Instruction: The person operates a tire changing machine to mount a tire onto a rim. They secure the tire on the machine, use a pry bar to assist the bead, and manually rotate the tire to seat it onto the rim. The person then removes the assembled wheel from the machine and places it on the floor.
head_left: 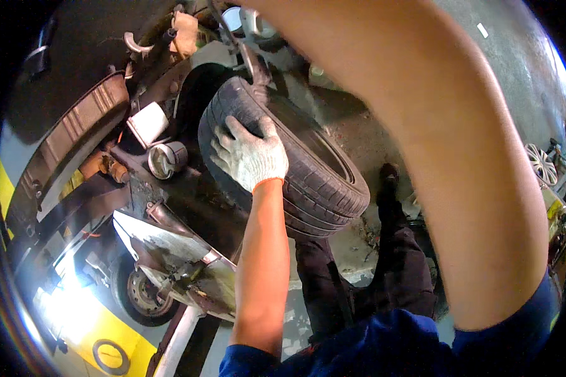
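A black tyre [314,191] with a grooved tread stands tilted in the middle, its hollow side facing up and to the right. My left hand [251,151], in a white knit glove with an orange cuff edge, rests on the tread. Its fingers are spread and slightly bent against the rubber. A worn metal bar [255,66] comes down to the tyre's far rim. Raised across the right side, my bare right arm [434,125] reaches past the top edge, so the right hand is out of sight.
Left of the tyre lie a white container [149,124], an open can [166,160] and a curved rusty panel [75,135]. A wheel [146,292] sits lower left near a bright lamp [75,301]. A silver wheel cover [540,164] is at far right.
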`<state>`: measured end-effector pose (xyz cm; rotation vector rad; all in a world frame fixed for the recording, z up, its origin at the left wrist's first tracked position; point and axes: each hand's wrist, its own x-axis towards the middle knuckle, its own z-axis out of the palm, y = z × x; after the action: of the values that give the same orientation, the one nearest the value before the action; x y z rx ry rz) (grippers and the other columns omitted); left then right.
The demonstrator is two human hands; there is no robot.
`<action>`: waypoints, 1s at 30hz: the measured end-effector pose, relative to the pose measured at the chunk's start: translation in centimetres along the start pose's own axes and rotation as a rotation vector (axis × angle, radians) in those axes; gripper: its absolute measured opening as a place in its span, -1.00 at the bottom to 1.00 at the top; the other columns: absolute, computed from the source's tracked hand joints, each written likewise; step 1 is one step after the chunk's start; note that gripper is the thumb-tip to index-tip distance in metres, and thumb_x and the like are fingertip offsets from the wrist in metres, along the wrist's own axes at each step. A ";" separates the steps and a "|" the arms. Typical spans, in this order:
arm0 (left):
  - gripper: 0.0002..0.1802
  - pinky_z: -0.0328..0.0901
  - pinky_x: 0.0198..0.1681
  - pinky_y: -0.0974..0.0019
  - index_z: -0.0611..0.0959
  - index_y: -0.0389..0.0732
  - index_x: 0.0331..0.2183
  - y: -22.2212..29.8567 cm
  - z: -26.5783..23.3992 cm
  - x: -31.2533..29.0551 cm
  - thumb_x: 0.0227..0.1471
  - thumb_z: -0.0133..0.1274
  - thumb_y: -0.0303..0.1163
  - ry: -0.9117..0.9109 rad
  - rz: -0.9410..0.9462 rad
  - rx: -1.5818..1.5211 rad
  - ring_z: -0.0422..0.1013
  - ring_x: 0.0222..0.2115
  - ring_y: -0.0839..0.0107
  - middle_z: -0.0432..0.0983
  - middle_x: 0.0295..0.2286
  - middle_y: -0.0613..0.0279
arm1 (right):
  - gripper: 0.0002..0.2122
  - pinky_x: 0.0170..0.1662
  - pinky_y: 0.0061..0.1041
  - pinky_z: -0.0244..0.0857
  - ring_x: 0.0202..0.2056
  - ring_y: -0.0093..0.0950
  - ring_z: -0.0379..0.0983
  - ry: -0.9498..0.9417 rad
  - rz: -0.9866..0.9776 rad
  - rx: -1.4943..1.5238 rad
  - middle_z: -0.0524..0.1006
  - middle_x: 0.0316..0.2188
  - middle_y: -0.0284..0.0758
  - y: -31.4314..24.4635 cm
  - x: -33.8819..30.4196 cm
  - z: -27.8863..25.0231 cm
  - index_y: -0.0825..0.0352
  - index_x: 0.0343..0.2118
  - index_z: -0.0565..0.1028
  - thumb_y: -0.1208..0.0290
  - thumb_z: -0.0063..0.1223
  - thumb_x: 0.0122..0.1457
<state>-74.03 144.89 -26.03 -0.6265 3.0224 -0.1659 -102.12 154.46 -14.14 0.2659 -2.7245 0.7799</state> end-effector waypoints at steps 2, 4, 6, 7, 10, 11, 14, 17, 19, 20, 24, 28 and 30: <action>-0.16 0.06 0.34 -0.22 0.37 -0.18 0.28 0.7 0.2 -1.1 0.22 -0.09 0.25 0.001 -0.022 0.008 0.22 0.25 -0.25 0.27 0.24 -0.28 | -0.72 -0.13 -0.22 0.56 -0.12 -0.24 0.68 -0.004 -0.058 0.023 0.72 -0.20 -0.19 -0.2 -0.8 -0.2 0.23 -0.18 0.74 0.38 -0.03 0.24; -0.15 0.08 0.32 -0.27 0.36 -0.19 0.28 0.2 0.7 -3.1 0.23 -0.10 0.25 0.013 -0.048 0.015 0.25 0.22 -0.25 0.27 0.24 -0.27 | -0.72 -0.14 -0.22 0.56 -0.13 -0.23 0.69 -0.049 -0.025 0.046 0.72 -0.22 -0.19 0.1 -2.9 -0.6 0.23 -0.20 0.74 0.38 -0.04 0.25; -0.15 0.07 0.31 -0.30 0.34 -0.20 0.29 -1.0 0.1 -5.6 0.23 -0.07 0.24 0.010 -0.072 -0.007 0.23 0.23 -0.27 0.26 0.22 -0.34 | -0.72 -0.16 -0.22 0.57 -0.17 -0.23 0.70 -0.096 0.004 0.065 0.72 -0.24 -0.17 -0.2 -5.0 -1.5 0.23 -0.23 0.75 0.39 -0.04 0.26; -0.15 0.07 0.31 -0.30 0.34 -0.20 0.29 -1.5 -0.1 -6.5 0.23 -0.06 0.22 -0.002 -0.076 -0.018 0.21 0.23 -0.28 0.27 0.21 -0.36 | -0.73 -0.17 -0.22 0.57 -0.18 -0.23 0.70 -0.079 0.003 0.063 0.72 -0.25 -0.17 -0.5 -5.4 -1.6 0.23 -0.24 0.75 0.39 -0.04 0.26; -0.14 0.07 0.30 -0.31 0.33 -0.20 0.30 -2.4 0.4 -7.7 0.22 -0.03 0.22 -0.014 -0.083 -0.028 0.20 0.23 -0.32 0.28 0.18 -0.39 | -0.74 -0.21 -0.24 0.57 -0.21 -0.24 0.71 -0.061 0.033 0.040 0.72 -0.28 -0.18 -2.2 -5.7 -1.5 0.25 -0.27 0.75 0.40 -0.03 0.25; -0.13 0.08 0.30 -0.33 0.33 -0.20 0.31 -2.4 0.7 -7.3 0.21 -0.02 0.21 0.069 -0.020 -0.036 0.20 0.22 -0.35 0.28 0.18 -0.38 | -0.74 -0.21 -0.24 0.57 -0.22 -0.24 0.71 -0.055 0.034 0.043 0.72 -0.28 -0.18 -2.4 -5.8 -1.4 0.25 -0.27 0.75 0.41 -0.03 0.25; -0.13 0.03 0.33 -0.32 0.33 -0.19 0.31 -2.1 0.3 -7.4 0.21 -0.01 0.21 -0.014 -0.095 -0.058 0.17 0.24 -0.38 0.26 0.20 -0.39 | -0.75 -0.23 -0.25 0.58 -0.22 -0.24 0.71 -0.086 0.029 0.074 0.72 -0.29 -0.17 -1.2 -5.9 -1.1 0.25 -0.29 0.75 0.41 -0.02 0.25; -0.14 0.01 0.34 -0.31 0.33 -0.19 0.31 -2.4 0.6 -7.2 0.21 -0.01 0.21 0.057 -0.044 -0.032 0.17 0.24 -0.38 0.25 0.21 -0.40 | -0.75 -0.23 -0.24 0.58 -0.22 -0.24 0.71 -0.054 0.056 0.009 0.72 -0.31 -0.17 -1.6 -5.5 -0.9 0.24 -0.28 0.75 0.41 -0.01 0.25; -0.14 0.01 0.34 -0.32 0.33 -0.19 0.31 -2.3 1.2 -7.3 0.21 -0.02 0.21 0.109 -0.006 -0.023 0.18 0.24 -0.38 0.26 0.20 -0.40 | -0.75 -0.23 -0.23 0.58 -0.23 -0.23 0.71 -0.061 0.058 0.035 0.72 -0.31 -0.17 -1.5 -5.5 -1.0 0.25 -0.29 0.75 0.41 -0.01 0.25; -0.13 0.01 0.33 -0.33 0.33 -0.19 0.31 -2.1 1.2 -7.3 0.21 -0.02 0.21 0.088 -0.019 -0.025 0.17 0.24 -0.38 0.26 0.20 -0.40 | -0.75 -0.23 -0.23 0.58 -0.23 -0.23 0.71 -0.063 0.054 0.028 0.72 -0.31 -0.17 -1.4 -5.5 -1.0 0.25 -0.29 0.75 0.41 -0.02 0.25; -0.12 0.02 0.31 -0.35 0.34 -0.20 0.31 -2.9 0.2 -7.5 0.21 -0.04 0.24 0.005 -0.080 -0.074 0.17 0.23 -0.38 0.25 0.20 -0.42 | -0.75 -0.24 -0.24 0.58 -0.23 -0.22 0.71 -0.064 0.033 0.029 0.72 -0.28 -0.17 -1.9 -5.9 -1.0 0.26 -0.29 0.75 0.38 0.00 0.26; -0.13 0.04 0.28 -0.37 0.35 -0.19 0.30 -3.6 0.7 -8.5 0.21 -0.03 0.24 0.058 -0.049 -0.073 0.19 0.20 -0.40 0.26 0.18 -0.41 | -0.73 -0.22 -0.24 0.56 -0.24 -0.21 0.69 -0.065 0.027 0.154 0.69 -0.29 -0.14 -3.4 -5.7 -0.3 0.20 -0.30 0.74 0.27 -0.02 0.31; -0.14 0.06 0.28 -0.38 0.34 -0.18 0.31 -3.6 1.0 -8.4 0.21 -0.03 0.22 0.064 -0.040 -0.071 0.19 0.20 -0.39 0.27 0.17 -0.39 | -0.72 -0.22 -0.23 0.55 -0.25 -0.20 0.68 -0.022 0.012 0.197 0.67 -0.28 -0.14 -3.8 -6.8 -0.6 0.21 -0.29 0.72 0.27 -0.05 0.32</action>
<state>-64.83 144.88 -26.34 -0.7013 3.0909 -0.0822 -94.68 152.26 -14.08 0.3022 -2.6737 1.0567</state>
